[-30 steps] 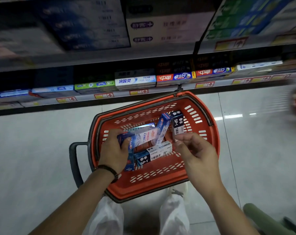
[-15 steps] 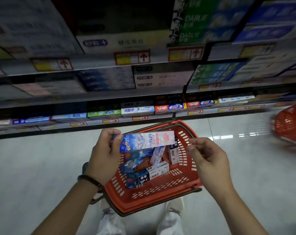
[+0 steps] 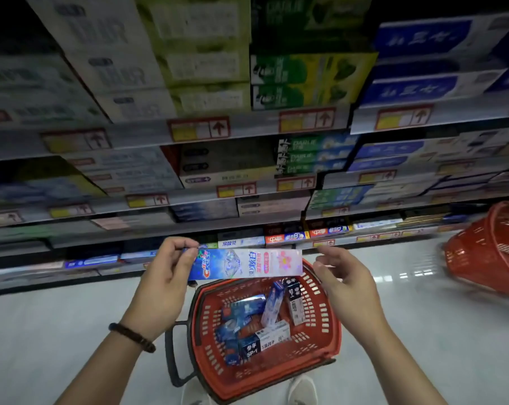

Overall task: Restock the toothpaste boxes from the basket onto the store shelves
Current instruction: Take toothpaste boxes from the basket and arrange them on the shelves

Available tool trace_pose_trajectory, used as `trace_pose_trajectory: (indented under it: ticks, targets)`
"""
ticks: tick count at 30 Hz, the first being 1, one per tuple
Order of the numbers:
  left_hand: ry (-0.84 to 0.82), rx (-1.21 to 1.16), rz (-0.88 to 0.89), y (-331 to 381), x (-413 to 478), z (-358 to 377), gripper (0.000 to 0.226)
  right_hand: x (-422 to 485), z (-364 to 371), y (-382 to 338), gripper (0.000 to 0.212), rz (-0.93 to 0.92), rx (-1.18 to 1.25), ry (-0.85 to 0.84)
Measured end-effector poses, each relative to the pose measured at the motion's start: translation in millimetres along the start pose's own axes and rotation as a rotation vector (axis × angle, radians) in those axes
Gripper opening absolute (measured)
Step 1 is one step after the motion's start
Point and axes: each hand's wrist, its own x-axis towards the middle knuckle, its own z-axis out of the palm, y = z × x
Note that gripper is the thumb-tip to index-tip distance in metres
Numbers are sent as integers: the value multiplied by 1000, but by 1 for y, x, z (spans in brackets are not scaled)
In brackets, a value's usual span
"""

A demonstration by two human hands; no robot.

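Red plastic basket [image 3: 332,340] down on the pale floor [image 3: 43,331], head view, looking straight into it. Its black handle [image 3: 173,355] sticks out on the left side. Inside, loose boxes [image 3: 265,325] lie in a jumble: some are flat, and two lean up against the far wall.

Above the basket I have the left hand [image 3: 162,285], with a dark beaded bracelet [image 3: 132,337] on the wrist. Its thumb and fingers are pinched on the left end of one toothpaste box [image 3: 247,263]. The box is level and lengthwise, printed face towards me, blue at the held end and fading to pink at the free end. It is clear of the basket, in front of the lowest rows of the shelves [image 3: 247,226].

The right hand [image 3: 346,285] is just off the box's free end. Its fingers are loosely bent and hold nothing, and I see a small gap between them and the box.

Shelves fill the upper frame, packed with stacked cartons, blurred, with yellow-and-red price labels [image 3: 199,130] along the edges. A second basket [image 3: 486,247], also red, shows at far right, smeared.
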Motion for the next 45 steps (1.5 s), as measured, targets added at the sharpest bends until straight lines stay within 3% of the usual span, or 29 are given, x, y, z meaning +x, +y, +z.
trace_pose_trajectory:
  ticks: [4,8,14,21,26,30,35,45]
  targets:
    - [25,-39,24,49,-11,-27,13,-21,-7,-46,34,20,91,-51]
    - [13,-72,56,97,-24,-59,23,-40,-13,-97,29,9,215,-70]
    - [44,-97,163,164,-42,-95,16,-69,-26,-172,27,-47,337,-93]
    - [94,-163,255,225,-58,-140,28,-99,-37,-252,24,-186,369,-108]
    - [119,-276,287,258,-62,-170,22,-116,-34,-300,16,-305,364,-79]
    - [261,-402,298,291,-66,-188,36,-132,-28,-338,11,-375,378,-41]
    - [431,-402,362,312,-73,-211,35,-155,-18,-376,8,-469,403,36]
    - [407,-575,497,322,-95,-250,17,-193,20,-409,15,-528,485,173]
